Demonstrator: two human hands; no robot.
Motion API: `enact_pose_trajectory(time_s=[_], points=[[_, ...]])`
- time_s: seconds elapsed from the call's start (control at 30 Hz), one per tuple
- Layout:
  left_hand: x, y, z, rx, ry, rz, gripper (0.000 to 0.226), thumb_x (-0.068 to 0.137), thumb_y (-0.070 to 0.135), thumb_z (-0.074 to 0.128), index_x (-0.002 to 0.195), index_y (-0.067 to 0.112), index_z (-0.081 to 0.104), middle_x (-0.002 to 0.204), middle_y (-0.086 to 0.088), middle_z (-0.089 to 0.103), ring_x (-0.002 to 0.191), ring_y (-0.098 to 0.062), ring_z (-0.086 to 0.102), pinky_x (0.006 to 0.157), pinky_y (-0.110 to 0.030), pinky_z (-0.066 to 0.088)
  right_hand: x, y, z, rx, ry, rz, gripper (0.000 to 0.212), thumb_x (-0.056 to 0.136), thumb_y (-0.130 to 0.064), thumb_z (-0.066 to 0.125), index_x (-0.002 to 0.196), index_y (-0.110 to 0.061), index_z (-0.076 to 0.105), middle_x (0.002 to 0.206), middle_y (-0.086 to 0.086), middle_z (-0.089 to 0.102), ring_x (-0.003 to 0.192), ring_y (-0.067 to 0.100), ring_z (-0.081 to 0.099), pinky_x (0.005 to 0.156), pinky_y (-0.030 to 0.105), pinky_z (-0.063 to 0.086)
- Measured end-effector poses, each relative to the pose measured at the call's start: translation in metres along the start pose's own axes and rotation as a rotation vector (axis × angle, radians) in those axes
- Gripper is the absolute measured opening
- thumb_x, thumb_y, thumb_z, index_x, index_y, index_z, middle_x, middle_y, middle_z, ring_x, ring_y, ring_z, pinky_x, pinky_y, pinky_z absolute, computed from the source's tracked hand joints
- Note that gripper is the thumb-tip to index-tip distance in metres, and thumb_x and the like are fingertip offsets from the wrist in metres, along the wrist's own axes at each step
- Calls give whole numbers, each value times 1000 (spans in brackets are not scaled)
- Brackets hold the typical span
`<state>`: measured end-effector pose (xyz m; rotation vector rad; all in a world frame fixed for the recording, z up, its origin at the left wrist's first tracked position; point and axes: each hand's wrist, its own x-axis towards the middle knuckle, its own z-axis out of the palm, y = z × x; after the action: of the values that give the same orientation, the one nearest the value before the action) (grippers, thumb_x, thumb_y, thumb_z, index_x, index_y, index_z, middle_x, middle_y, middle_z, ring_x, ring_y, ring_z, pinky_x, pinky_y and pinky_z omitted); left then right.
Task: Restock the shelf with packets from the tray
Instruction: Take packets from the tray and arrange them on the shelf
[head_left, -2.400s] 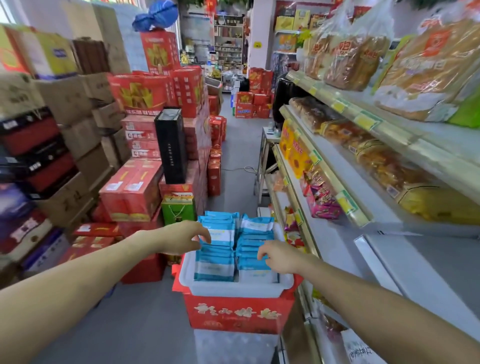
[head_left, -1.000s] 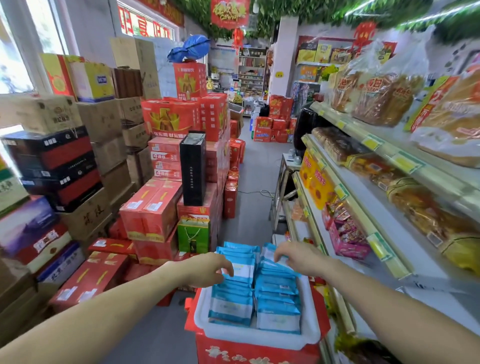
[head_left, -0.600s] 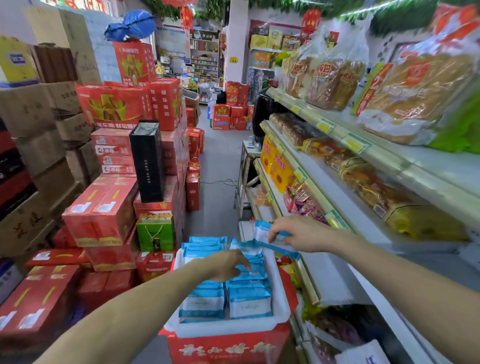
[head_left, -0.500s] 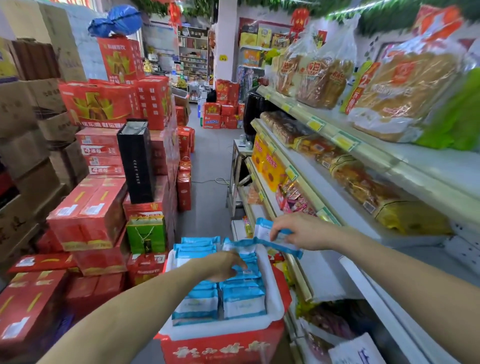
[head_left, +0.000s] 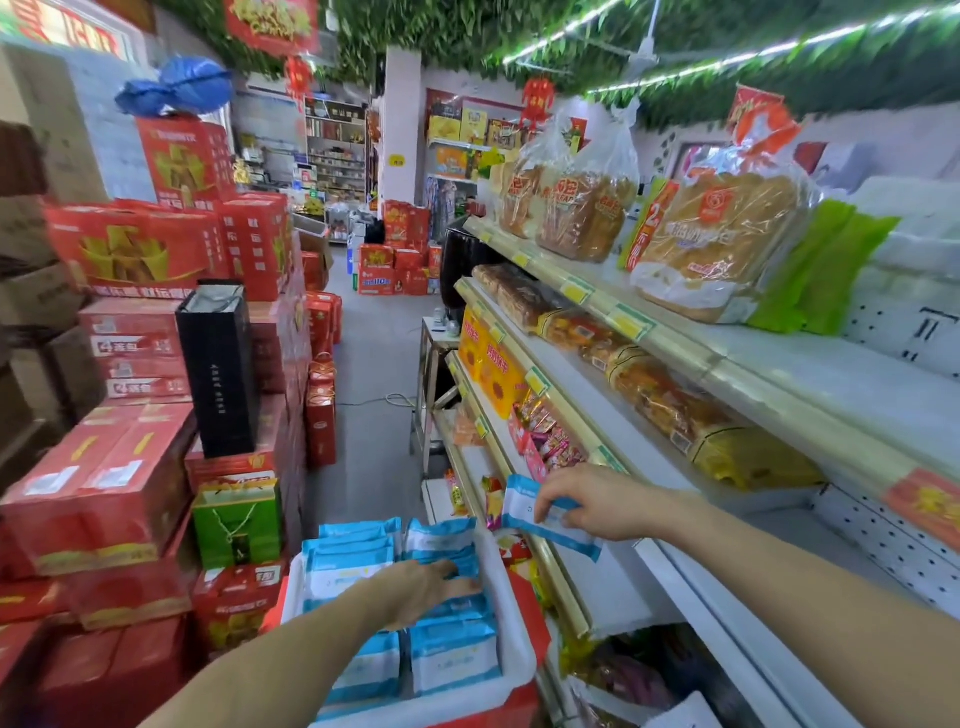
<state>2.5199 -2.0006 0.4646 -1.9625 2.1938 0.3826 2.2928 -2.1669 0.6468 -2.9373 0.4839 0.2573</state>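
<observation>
Stacked red cartons (head_left: 130, 467) line the aisle's left side. The left hand (head_left: 426, 590) lies flat, fingers extended, on the blue-and-white packets (head_left: 452, 660) filling the white tray (head_left: 514, 670). The right hand (head_left: 602, 504) pinches one blue-and-white packet (head_left: 524, 514) between thumb and fingers, holding it above the front edge of the white shelf (head_left: 613, 592).

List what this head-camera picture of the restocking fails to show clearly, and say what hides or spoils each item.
- Print on the blue packet in the right hand: too small and blurred, partly under the fingers.
- Packets beneath the left hand: covered by the hand and forearm.
- White tray front: cut off by the bottom edge.
- Price tags on the shelf: too small to read.
</observation>
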Motion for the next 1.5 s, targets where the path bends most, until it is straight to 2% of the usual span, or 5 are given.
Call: enact_pose_trajectory(time_s=[0.3,0.63,1.17,1.3,1.5], points=[[-8,3,-8,171,0,-38,36,105,9,42,140,6,50,141,-21,44,103,-51,64,88,-61,53,-10,-9,-14,-8,17,13,29,99,-18,62,117,-41,66,131,-16,59,121,8,52,97,33,45],[-28,17,-67,37,241,-123,48,95,-5,45,138,16,43,137,-13,39,90,-49,61,67,-55,47,-13,-8,-41,-33,61,24,40,96,-22,64,97,-61,56,122,-23,57,116,4,54,101,39,49],[-85,12,-259,7,378,-18,28,102,14,55,122,25,72,127,1,67,112,-20,60,96,-35,47,-47,-24,-169,-72,145,-15,30,94,-18,72,101,-46,72,112,-33,57,102,-6,54,94,29,44],[-86,31,-300,-19,428,-18,35,97,8,54,115,30,74,124,4,69,108,-18,62,99,-41,51,-76,-19,-200,-38,188,-20,36,91,-11,74,95,-47,73,109,-32,62,99,-15,55,82,10,38],[-69,84,-364,-18,459,88,41,92,1,52,110,30,76,116,5,69,101,-18,62,92,-40,53,-145,9,-227,-13,257,76,39,90,-11,76,93,-49,75,108,-25,65,98,-6,58,92,25,46]])
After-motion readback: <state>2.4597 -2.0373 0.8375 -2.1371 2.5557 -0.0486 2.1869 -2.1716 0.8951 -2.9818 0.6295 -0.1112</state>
